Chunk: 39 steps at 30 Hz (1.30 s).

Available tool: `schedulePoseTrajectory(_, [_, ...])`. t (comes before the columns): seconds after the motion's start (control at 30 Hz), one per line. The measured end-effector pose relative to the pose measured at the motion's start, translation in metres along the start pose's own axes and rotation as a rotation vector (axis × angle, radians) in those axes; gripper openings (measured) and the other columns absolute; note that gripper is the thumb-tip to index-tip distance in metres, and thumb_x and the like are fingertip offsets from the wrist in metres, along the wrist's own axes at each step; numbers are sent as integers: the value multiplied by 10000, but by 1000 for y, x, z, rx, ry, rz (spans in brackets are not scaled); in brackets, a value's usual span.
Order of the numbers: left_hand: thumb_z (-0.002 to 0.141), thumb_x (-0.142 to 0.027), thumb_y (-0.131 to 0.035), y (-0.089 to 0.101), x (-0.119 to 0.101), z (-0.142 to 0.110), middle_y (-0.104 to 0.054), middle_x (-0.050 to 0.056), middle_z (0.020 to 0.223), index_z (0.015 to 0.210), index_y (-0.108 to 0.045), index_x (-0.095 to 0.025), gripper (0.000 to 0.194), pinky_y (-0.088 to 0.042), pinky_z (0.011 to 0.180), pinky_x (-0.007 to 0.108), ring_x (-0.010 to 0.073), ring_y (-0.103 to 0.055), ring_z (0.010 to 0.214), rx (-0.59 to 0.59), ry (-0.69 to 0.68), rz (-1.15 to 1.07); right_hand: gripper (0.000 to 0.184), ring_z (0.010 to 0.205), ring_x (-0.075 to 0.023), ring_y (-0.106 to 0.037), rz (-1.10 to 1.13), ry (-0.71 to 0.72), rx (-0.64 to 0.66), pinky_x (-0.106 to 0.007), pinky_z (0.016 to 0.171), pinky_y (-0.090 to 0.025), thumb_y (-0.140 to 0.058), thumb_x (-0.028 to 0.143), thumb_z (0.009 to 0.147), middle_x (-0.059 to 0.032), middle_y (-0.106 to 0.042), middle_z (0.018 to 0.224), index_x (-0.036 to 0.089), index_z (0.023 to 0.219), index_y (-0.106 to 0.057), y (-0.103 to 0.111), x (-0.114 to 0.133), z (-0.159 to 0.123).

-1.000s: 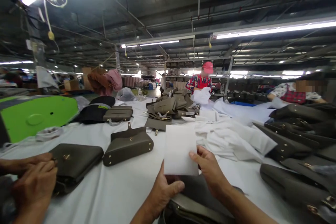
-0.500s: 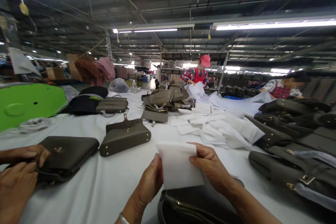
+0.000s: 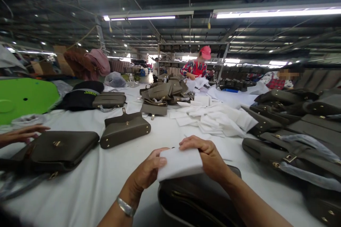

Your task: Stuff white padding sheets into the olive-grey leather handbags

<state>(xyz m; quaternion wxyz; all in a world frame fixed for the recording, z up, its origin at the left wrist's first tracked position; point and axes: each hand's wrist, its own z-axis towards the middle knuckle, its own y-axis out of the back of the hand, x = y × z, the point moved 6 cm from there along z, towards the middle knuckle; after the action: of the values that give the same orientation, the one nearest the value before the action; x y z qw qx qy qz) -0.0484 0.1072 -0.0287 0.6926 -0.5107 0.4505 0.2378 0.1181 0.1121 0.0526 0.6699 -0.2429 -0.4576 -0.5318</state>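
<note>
Just now the white foam sheet (image 3: 179, 163) lies pinched between my two hands, its long axis running left to right across me and tipped slightly up on the right. My left hand (image 3: 146, 169) has its left end, with the thumb pressed on top. My right hand (image 3: 206, 155) sits at the right end and reaches further over, its fingers (image 3: 197, 142) curled down across the far edge, so both grips are narrow and closed on the sheet. Right below, on the near side, gapes the open mouth of a dark handbag (image 3: 197, 198); the sheet's lower edge meets its rim, though I can't tell if they touch. Off to the left, a co-worker's hand (image 3: 22, 134) hovers above another dark bag (image 3: 53, 150) on the tabletop (image 3: 80, 198), and a pile of white sheets (image 3: 215, 118) lies well ahead of me.
</note>
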Motion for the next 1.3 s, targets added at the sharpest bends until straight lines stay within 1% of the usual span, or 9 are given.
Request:
schedulePoseTrajectory(0.17, [659,-412,-783,-11,-1,-3,-600,15,758,1023,-664,-133,475,-394,570,207,113,-514,630,2,35,36,280,767,-160,-607,-24,-67,-105,-255,686,-470,-569,131,671,-23,-688,849,212,872,-747,4,-9,-4])
schedulePoseTrajectory(0.33, [786,-511,-622,-18,-8,-5,-609,66,943,1161,-598,-138,529,-424,679,226,163,-533,800,138,-57,3,341,842,-156,-637,-344,307,13,-265,740,-501,-490,82,776,-50,-687,911,230,950,-743,-4,16,-10])
schedulePoseTrajectory(0.47, [725,-554,-670,-23,-10,-8,-556,126,1187,1321,-459,-135,758,-423,891,297,248,-518,1046,229,-75,-41,278,831,-153,-646,-517,386,35,-245,692,-503,-565,146,812,-67,-670,986,244,1015,-728,-6,20,-12])
schedulePoseTrajectory(0.63, [618,-323,-818,-22,-3,-5,-574,48,957,1175,-498,-165,661,-437,693,220,169,-572,832,179,-2,68,241,807,-142,-634,-459,295,56,-226,667,-477,-568,148,822,-55,-644,941,241,980,-725,-5,9,-10])
schedulePoseTrajectory(0.8, [696,-286,-801,-19,4,-1,-565,11,838,1013,-514,-153,447,-431,620,202,123,-567,710,88,7,166,320,835,-162,-607,-385,170,38,-267,732,-461,-512,131,794,-45,-668,908,240,1010,-721,-3,5,-8])
schedulePoseTrajectory(0.97, [729,-286,-783,-19,5,-6,-564,4,802,945,-498,-152,382,-422,612,200,119,-562,692,76,-14,189,444,727,-143,-571,103,-229,-13,-230,607,-423,-555,201,708,-48,-676,951,187,1139,-659,3,-13,-13])
schedulePoseTrajectory(1.07, [756,-283,-762,-18,4,-8,-546,-11,783,949,-471,-165,369,-405,590,187,106,-543,671,31,-42,185,462,651,-138,-527,301,-314,-42,-230,550,-392,-527,394,805,-50,-633,824,148,1188,-608,7,-17,-19])
schedulePoseTrajectory(1.17, [775,-284,-747,-17,4,-10,-527,-28,769,943,-454,-180,353,-393,580,172,92,-524,664,-21,-75,202,571,749,-162,-533,170,-300,53,-249,605,-428,-541,586,820,-60,-603,896,143,1179,-575,4,-14,-23])
schedulePoseTrajectory(1.3, [783,-313,-742,-19,3,-9,-530,-37,784,974,-471,-190,353,-402,597,166,83,-516,679,-57,-110,298,436,713,-136,-492,-100,-320,112,-227,572,-416,-642,536,781,-30,-549,820,131,921,-560,1,-17,-25])
